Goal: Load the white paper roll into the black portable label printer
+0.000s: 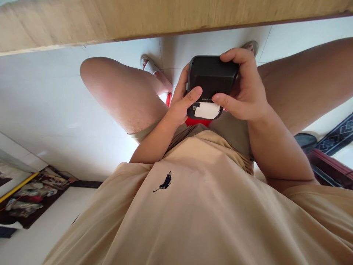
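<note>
Above my lap, both hands hold a black box-like device (211,82) with rounded corners. Small lettering crosses its face, too small to read surely, above a torn-edged white patch (206,110) and a small square mark. My left hand (183,101) is closed around the device's left side, thumb lying on its face and the other fingers mostly hidden behind. Along the right side, my right hand (246,88) grips it, with one finger over the far top corner and the thumb on the face near the lettering. The device's underside is hidden.
A wooden table edge (176,18) runs across the top, beyond the device. Below me shows a red seat (201,122) between my thighs. Pale floor tiles (55,99) spread to the left. Cluttered items (30,198) lie at lower left; a dark red piece of furniture (331,167) stands at right.
</note>
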A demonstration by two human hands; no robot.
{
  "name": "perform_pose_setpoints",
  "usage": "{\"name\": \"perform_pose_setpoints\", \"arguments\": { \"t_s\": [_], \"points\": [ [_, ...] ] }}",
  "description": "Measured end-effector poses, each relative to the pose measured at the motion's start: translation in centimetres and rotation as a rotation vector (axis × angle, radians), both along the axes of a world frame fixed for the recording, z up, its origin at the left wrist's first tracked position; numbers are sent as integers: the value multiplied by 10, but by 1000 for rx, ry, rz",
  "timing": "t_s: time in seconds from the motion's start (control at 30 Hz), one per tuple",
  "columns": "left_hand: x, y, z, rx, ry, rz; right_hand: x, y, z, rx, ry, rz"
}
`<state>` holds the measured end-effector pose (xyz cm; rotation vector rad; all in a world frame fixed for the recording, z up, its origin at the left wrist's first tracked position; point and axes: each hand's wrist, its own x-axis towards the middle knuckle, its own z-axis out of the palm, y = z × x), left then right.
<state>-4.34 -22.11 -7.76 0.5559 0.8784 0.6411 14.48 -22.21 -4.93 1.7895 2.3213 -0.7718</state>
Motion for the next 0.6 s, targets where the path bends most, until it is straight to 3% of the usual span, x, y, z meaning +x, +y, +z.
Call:
{"name": "perform_pose_setpoints", "arguments": {
  "t_s": [0.23, 0.37, 0.6],
  "points": [
    [14, 11, 5, -104, -51, 71, 4, -2, -12, 179, 55, 1],
    [12, 14, 19, -154, -44, 68, 3, -1, -11, 352, 55, -13],
    [13, 12, 39, -219, -1, 115, 5, 1, 6, 308, -84, 133]
  ]
}}
